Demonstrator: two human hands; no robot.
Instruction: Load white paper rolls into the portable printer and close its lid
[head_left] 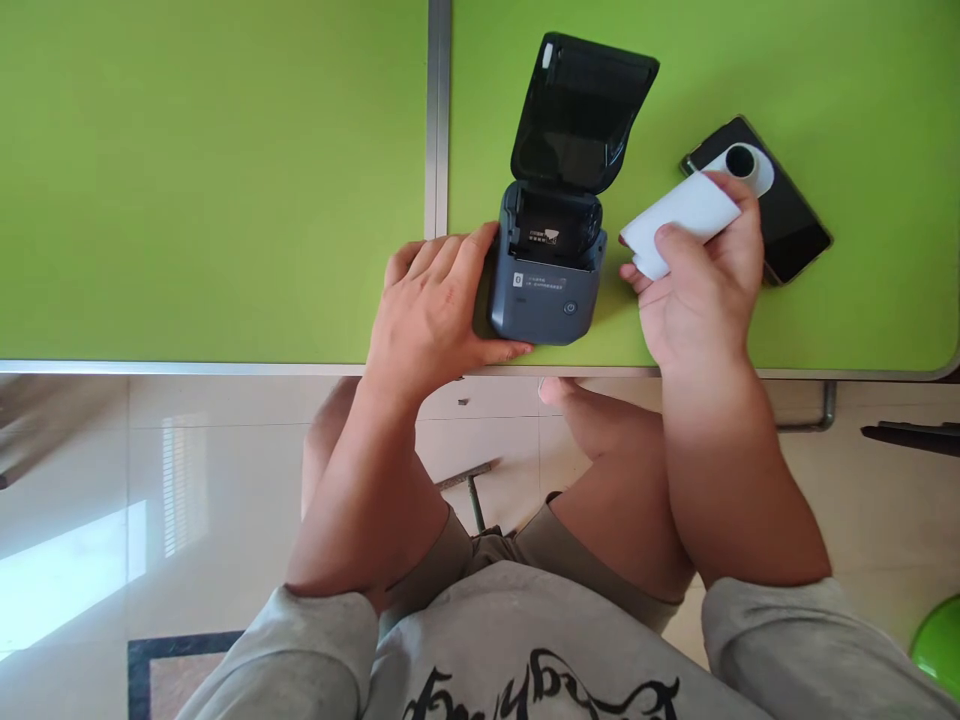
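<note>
A dark grey label printer (pixel 546 305) stands near the table's front edge, with its black lid (pixel 581 115) swung up and back. Its paper bay (pixel 559 225) shows no roll inside. My left hand (pixel 431 310) is curled about the printer's lower left corner, thumb along the front and index finger at the left side. To the right of the printer, my right hand (pixel 701 275) holds a roll of white label paper (pixel 679 220) above the table. The thumb presses on the paper, and the other fingers are partly hidden behind it.
Behind my right hand lies a black smartphone (pixel 799 225), with a white, rounded piece with a dark round centre (pixel 741 162) at its upper end. A metal seam (pixel 438 120) crosses the green table (pixel 225 180). The front edge runs just below the printer.
</note>
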